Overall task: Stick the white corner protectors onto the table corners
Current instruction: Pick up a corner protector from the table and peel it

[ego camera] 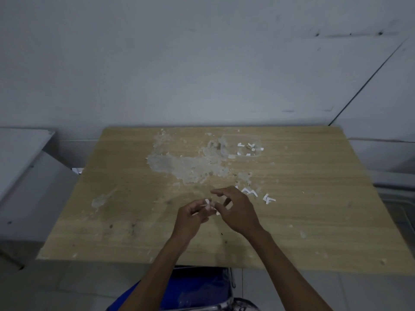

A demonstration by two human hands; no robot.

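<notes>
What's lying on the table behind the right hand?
Behind the right hand, loose white protectors lie on the table; the hand covers part of one. Farther back, more pieces.

Table (314, 221) mostly bare at left, near edge, far right. Hands (215, 212) met over centre, blocking the middle. Loose protectors (268, 198) lay just right of hands; more scraps (249, 149) lay far right of centre. Rough patch (190, 164) spread beyond hands. Wall (202, 63) closed far edge. Cabinet (27, 167) stood beside left edge.
</notes>
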